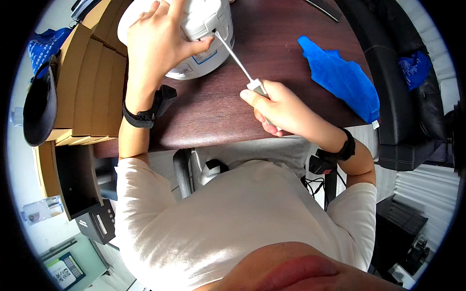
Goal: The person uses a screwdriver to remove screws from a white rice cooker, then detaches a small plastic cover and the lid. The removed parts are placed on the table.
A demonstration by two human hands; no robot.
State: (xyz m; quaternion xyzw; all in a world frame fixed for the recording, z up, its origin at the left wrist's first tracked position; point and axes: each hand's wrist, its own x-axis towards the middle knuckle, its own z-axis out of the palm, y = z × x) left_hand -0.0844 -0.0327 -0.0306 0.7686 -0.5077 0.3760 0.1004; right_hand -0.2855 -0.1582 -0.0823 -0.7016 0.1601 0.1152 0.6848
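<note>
L hand [162, 41] splayed on tub [211, 64], R hand [284, 109] gripping s'driver [255, 86].

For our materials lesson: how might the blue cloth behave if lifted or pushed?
The blue cloth would probably flop, as it lies limp with uneven edges. It looks thin, so likely light. Spread flat, it seems unlikely to roll.

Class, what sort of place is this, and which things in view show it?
Probably an office or small workroom: a dark wood-look desk, a black sofa on the right, and what look like cardboard boxes on the left.
</note>
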